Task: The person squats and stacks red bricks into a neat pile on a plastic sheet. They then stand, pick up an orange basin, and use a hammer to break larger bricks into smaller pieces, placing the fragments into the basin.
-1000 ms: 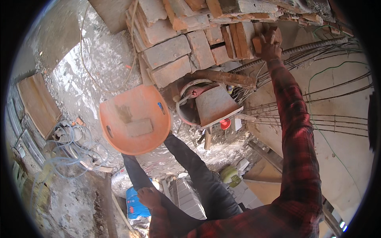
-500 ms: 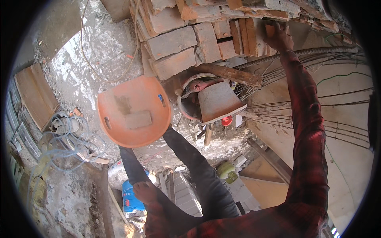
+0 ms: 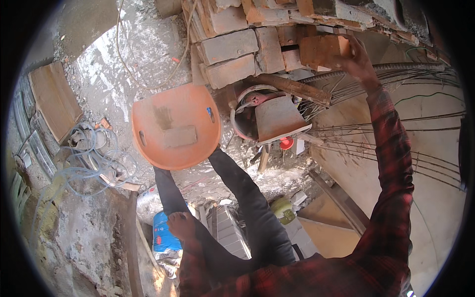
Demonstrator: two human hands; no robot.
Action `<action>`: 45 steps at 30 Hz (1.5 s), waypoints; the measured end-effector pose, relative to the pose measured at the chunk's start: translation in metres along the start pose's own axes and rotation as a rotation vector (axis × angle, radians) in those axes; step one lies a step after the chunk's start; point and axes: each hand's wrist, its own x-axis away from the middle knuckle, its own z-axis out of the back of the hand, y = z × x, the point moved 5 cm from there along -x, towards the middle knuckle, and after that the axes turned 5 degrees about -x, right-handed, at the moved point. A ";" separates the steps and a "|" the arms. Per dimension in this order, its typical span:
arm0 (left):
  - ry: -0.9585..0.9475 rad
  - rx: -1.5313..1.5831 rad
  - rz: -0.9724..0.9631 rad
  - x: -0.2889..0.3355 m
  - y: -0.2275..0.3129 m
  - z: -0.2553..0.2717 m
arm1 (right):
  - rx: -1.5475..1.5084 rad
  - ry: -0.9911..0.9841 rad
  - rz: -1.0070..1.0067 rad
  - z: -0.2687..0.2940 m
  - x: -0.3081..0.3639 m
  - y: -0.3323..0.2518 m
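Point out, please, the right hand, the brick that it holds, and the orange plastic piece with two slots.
Right hand [image 3: 360,64]: head view, back of hand.
Brick [image 3: 319,52]: head view, broad side.
Orange plastic piece [image 3: 190,110]: head view, bare part right of dark stain.

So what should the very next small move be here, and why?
Probably ease the brick toward the body, clear of the stacked bricks and the ribbed steel bar. The right hand grips it by one end, and in this view it overlaps the stack, with the bar just below; whether it touches either can't be told.
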 end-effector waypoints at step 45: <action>-0.142 0.019 0.133 -0.023 -0.062 -0.025 | -0.621 -0.796 -0.226 -0.534 0.243 -0.193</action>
